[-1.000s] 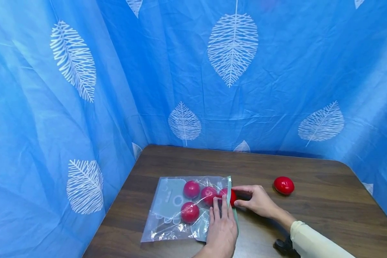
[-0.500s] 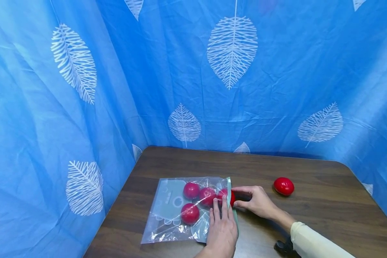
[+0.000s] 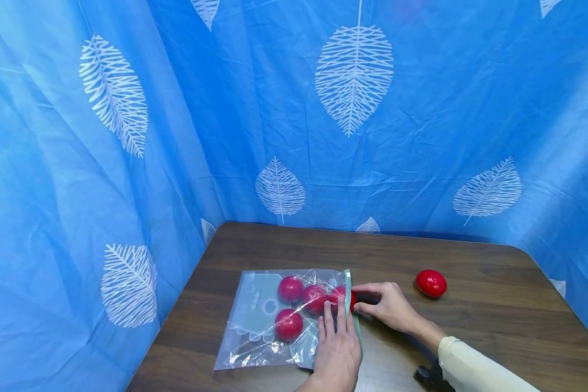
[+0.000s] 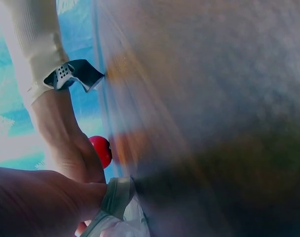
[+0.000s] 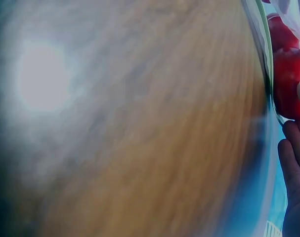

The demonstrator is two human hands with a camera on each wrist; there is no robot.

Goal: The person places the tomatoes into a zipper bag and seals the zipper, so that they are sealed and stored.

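Note:
A clear bag (image 3: 255, 348) with a green rim lies flat, its mouth to the right, several red balls (image 3: 289, 325) inside. My left hand (image 3: 337, 348) holds the rim near the mouth, fingers stretched over the plastic; its thumb is hidden in the head view. In the left wrist view the green rim (image 4: 116, 197) bends around this hand. My right hand (image 3: 394, 309) grips a red ball (image 3: 351, 299) at the mouth between thumb and fingers, the ball partly under the rim. The right wrist view shows the thumb on this ball (image 5: 288, 74).
Another red ball (image 3: 431, 283) sits on the brown wooden table (image 3: 490, 294), right of and beyond my right hand. A dark object (image 3: 428, 375) is beside the right sleeve. Blue curtains (image 3: 406, 136) with white leaves stand behind and to the left.
My right hand has moved slightly left with the ball, which is farther under the rim. The ball beside it inside the bag has shifted a little left. My left hand stays in place.

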